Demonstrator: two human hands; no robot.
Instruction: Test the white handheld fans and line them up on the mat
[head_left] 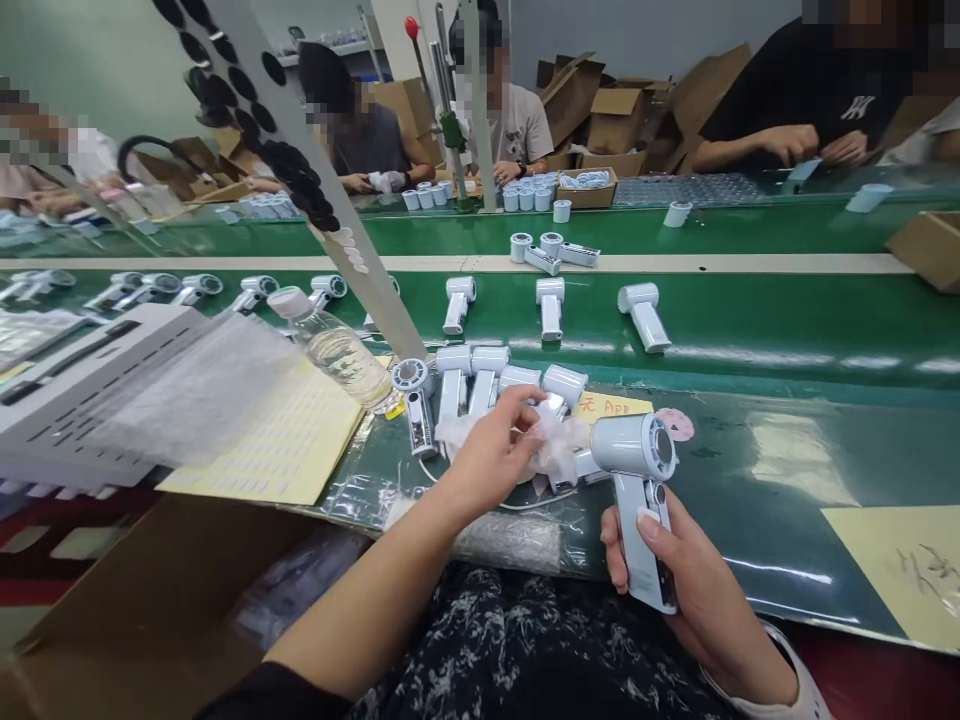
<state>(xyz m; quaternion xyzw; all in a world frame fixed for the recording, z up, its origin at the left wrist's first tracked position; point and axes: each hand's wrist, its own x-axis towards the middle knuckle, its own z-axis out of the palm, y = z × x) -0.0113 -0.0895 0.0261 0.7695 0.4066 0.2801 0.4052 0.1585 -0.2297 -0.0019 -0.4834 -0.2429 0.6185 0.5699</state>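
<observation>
On my feed the pale blue handheld fan (637, 470) sits in my right hand (701, 590), clamped round its handle with the thumb along one side and the fingers wrapped behind. Its head points up, and it is held just above the dark green mat (750, 470), close to my lap. My left hand (487, 455) is closed on a crumpled white wrap (559, 445), its fingers curled into the material, and the wrap ends just beside the fan. A thin white cable (480, 502) runs beneath that hand. To handle this well, I judge, the grip should stay low on the handle, leaving the round grille (662, 447) uncovered, and the wrap should be held lightly so it doesn't snag on the cluster of matching fans (472, 375) lying overlapped just ahead. Beyond them, more fans (551, 305) lie spaced apart on the green conveyor belt (750, 335). A water bottle (337, 350) lies at the edge of a yellow sheet (262, 440), a cardboard box (150, 610) sits at lower left, and a co-worker (510, 125) sits across the line.
</observation>
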